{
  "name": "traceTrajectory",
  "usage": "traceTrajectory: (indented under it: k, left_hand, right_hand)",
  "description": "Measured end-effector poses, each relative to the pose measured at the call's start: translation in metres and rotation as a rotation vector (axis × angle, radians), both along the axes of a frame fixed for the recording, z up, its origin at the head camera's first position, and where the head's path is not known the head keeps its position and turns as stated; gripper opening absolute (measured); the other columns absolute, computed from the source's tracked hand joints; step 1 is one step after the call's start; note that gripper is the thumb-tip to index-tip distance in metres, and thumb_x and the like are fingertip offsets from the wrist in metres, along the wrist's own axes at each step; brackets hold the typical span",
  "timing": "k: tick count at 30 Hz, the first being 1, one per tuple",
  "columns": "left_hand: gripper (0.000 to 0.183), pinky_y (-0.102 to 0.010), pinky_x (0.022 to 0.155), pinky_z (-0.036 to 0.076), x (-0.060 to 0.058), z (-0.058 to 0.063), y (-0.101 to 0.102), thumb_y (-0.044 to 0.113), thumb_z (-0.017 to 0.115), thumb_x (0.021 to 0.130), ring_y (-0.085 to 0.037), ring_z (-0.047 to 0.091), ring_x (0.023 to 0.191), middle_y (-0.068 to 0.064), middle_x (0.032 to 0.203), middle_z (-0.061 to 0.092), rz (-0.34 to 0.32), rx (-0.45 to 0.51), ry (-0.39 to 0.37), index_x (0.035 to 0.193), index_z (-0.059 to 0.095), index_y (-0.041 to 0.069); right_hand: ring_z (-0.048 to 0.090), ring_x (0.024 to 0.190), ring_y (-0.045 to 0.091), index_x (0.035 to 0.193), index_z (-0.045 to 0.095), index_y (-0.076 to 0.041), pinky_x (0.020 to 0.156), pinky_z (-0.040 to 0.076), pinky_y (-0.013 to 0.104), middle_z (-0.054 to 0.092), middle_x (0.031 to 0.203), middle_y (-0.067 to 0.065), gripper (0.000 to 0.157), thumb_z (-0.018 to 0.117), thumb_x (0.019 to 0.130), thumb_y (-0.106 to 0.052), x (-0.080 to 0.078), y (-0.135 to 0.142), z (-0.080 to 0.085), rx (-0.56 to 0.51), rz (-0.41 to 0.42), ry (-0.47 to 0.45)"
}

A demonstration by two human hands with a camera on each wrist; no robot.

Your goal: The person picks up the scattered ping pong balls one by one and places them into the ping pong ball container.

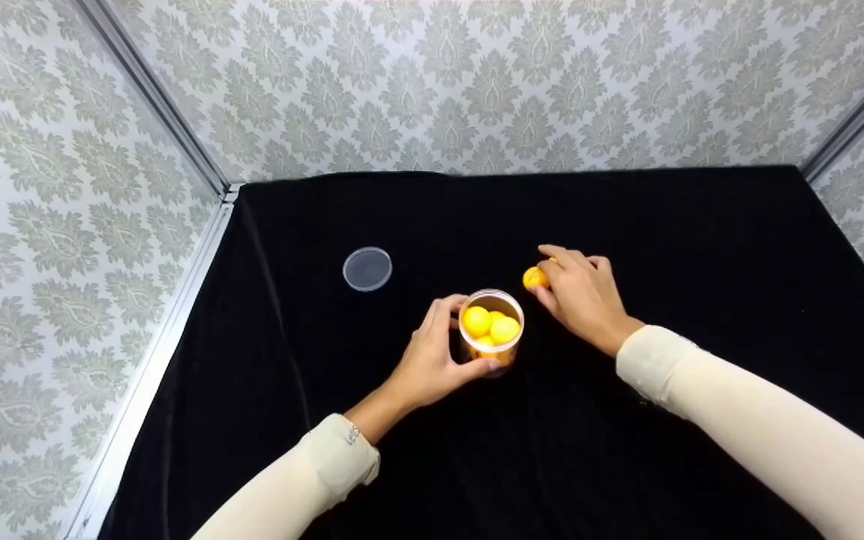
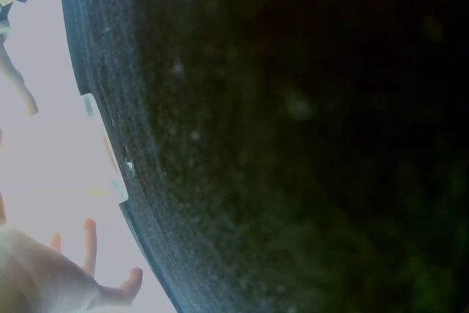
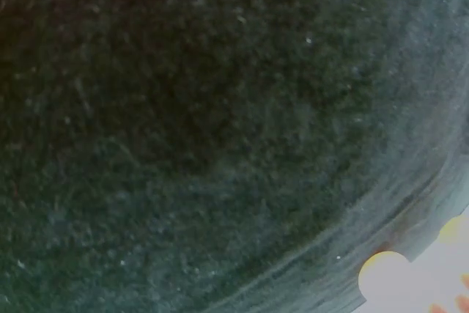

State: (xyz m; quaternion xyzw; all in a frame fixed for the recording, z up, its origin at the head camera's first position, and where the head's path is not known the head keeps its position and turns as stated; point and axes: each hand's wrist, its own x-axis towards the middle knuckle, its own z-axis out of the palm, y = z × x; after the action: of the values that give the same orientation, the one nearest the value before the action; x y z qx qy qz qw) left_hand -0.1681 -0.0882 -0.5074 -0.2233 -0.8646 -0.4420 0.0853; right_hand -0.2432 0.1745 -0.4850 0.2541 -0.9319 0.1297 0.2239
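Observation:
In the head view, my left hand (image 1: 428, 356) grips a clear round jar (image 1: 503, 358), with the thumb along its near side and the fingers around its far left. Several yellow ping-pong balls (image 1: 476, 321) sit inside the open-topped jar. To the right of it, my right hand (image 1: 582, 292) reaches low over the cloth with its fingers curled around an orange ping-pong ball (image 1: 535, 278). A second ball (image 1: 553, 261) is mostly hidden under those fingers. The right wrist view catches a ball (image 3: 385, 276) at its lower corner, washed out by glare.
A clear round lid (image 1: 367, 269) lies flat on the black cloth (image 1: 312, 225), left of and beyond the jar. Patterned wall panels (image 1: 477, 90) enclose the back and sides, with metal framing (image 1: 154, 97) at the left corner.

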Motion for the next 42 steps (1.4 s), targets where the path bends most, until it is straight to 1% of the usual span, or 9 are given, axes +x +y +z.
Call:
traceTrajectory:
  k: [9, 15, 20, 27, 33, 37, 42]
  left_hand:
    - [0.09, -0.031, 0.095, 0.054, 0.0, 0.0, 0.0, 0.047, 0.09, 0.073, -0.012, 0.065, 0.11, 0.003, 0.131, 0.053, -0.001, -0.006, 0.004, 0.143, 0.042, 0.019]
    - [0.09, -0.031, 0.097, 0.053, 0.0, -0.001, -0.001, 0.05, 0.089, 0.074, -0.013, 0.064, 0.111, 0.003, 0.134, 0.052, 0.003, -0.021, -0.003, 0.144, 0.041, 0.019]
    - [0.09, -0.033, 0.097, 0.054, 0.001, 0.0, -0.001, 0.051, 0.088, 0.074, -0.013, 0.064, 0.112, 0.003, 0.134, 0.053, 0.0, -0.012, -0.004, 0.144, 0.041, 0.018]
    - [0.09, -0.031, 0.097, 0.054, 0.0, -0.001, 0.0, 0.049, 0.089, 0.073, -0.013, 0.065, 0.11, 0.002, 0.131, 0.053, 0.004, -0.015, 0.007, 0.143, 0.042, 0.018]
    - [0.09, -0.032, 0.096, 0.054, 0.0, -0.001, 0.0, 0.049, 0.09, 0.073, -0.013, 0.064, 0.11, 0.002, 0.131, 0.053, 0.005, -0.012, 0.009, 0.143, 0.042, 0.018]
    - [0.09, -0.032, 0.096, 0.054, 0.0, 0.0, 0.0, 0.05, 0.089, 0.073, -0.014, 0.065, 0.11, 0.003, 0.131, 0.053, 0.0, -0.008, 0.004, 0.143, 0.042, 0.018]
    - [0.091, -0.032, 0.096, 0.054, 0.0, 0.001, 0.0, 0.051, 0.088, 0.074, -0.013, 0.064, 0.111, 0.003, 0.132, 0.053, -0.002, -0.007, -0.002, 0.144, 0.041, 0.018]
  right_hand:
    - [0.064, 0.119, 0.032, 0.11, 0.071, -0.005, 0.088, 0.047, 0.057, 0.063, 0.141, 0.01, 0.031, 0.075, 0.092, -0.03, 0.002, 0.0, 0.014, -0.022, 0.014, 0.006]
    - [0.064, 0.119, 0.032, 0.112, 0.072, -0.007, 0.089, 0.048, 0.057, 0.063, 0.141, 0.009, 0.031, 0.075, 0.093, -0.031, 0.005, -0.001, 0.026, -0.037, 0.033, 0.011]
    - [0.065, 0.118, 0.032, 0.112, 0.072, -0.007, 0.088, 0.048, 0.057, 0.064, 0.14, 0.009, 0.032, 0.076, 0.091, -0.031, 0.008, -0.001, 0.036, -0.057, 0.046, 0.026]
    - [0.067, 0.114, 0.033, 0.11, 0.073, -0.007, 0.085, 0.049, 0.057, 0.066, 0.136, 0.01, 0.033, 0.078, 0.089, -0.032, 0.015, -0.005, 0.049, -0.089, 0.086, 0.081]
    - [0.067, 0.116, 0.032, 0.111, 0.073, -0.008, 0.087, 0.049, 0.056, 0.065, 0.138, 0.008, 0.034, 0.078, 0.09, -0.034, 0.022, -0.009, 0.061, -0.105, 0.102, 0.064]
    - [0.067, 0.116, 0.031, 0.111, 0.074, -0.008, 0.087, 0.049, 0.056, 0.065, 0.138, 0.008, 0.034, 0.078, 0.09, -0.035, 0.026, -0.011, 0.067, -0.12, 0.115, 0.068]
    - [0.067, 0.115, 0.029, 0.113, 0.074, -0.009, 0.088, 0.049, 0.055, 0.065, 0.138, 0.007, 0.033, 0.076, 0.092, -0.035, 0.033, -0.016, 0.076, -0.108, 0.134, 0.067]
